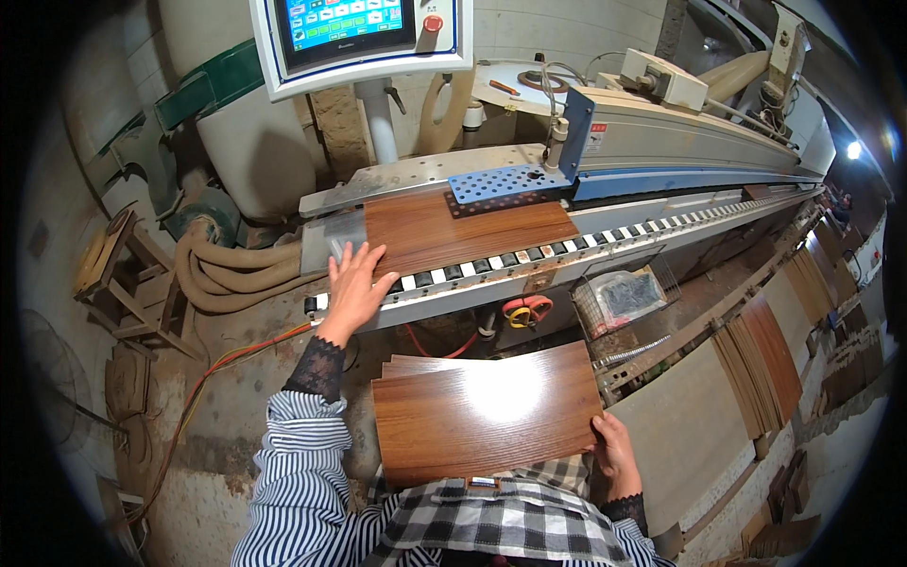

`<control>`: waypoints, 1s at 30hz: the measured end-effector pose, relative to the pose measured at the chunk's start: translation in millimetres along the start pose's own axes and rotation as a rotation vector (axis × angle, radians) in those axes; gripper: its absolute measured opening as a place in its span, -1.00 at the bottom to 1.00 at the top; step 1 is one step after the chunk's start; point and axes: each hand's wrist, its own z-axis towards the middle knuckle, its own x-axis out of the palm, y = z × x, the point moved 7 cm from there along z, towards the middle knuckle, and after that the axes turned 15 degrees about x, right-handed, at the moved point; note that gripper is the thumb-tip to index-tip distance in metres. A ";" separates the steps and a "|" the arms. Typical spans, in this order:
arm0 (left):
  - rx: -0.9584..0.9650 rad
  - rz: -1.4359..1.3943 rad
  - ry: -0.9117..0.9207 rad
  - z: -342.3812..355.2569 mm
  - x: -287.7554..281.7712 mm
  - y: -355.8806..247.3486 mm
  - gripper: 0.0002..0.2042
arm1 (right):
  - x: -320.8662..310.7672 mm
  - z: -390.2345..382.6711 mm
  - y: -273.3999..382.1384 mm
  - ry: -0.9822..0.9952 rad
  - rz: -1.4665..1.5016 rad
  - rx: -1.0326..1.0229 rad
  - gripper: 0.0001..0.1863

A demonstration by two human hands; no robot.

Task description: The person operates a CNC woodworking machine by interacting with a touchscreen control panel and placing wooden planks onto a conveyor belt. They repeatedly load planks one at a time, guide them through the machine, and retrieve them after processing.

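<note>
My left hand (354, 283) rests with spread fingers at the left end of a wood-grain board (416, 227), which lies on the machine's bed beside the segmented feed track (487, 266). The board's far part lies by a perforated blue plate (501, 184). My right hand (614, 444) grips the right edge of a small stack of wood-grain boards (444, 416), held low against my body with a bright reflection on the top one.
A control screen (345, 24) stands above the machine (690, 142). Hoses (227, 269) and a wooden stool (128, 283) are at the left. A wire basket (624, 302) and scissors (524, 312) are below the track. Panel stacks (775, 369) stand at the right.
</note>
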 end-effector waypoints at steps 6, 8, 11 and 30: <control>0.051 -0.023 -0.028 33.8 29.2 -40.9 -0.41 | -5.4 2.6 -4.7 0.000 0.021 -0.040 -0.69; 0.052 -0.077 -0.065 41.8 42.6 -47.5 -0.40 | -2.2 0.6 -1.5 0.004 0.004 -0.054 -0.67; 0.092 -0.176 -0.107 50.6 40.4 -69.8 -0.37 | 8.2 -11.4 7.7 0.075 -0.005 -0.091 -0.61; 0.261 -0.145 -0.011 -100.1 -65.9 -58.6 -0.38 | 116.7 31.7 111.1 0.352 0.185 -0.291 -0.58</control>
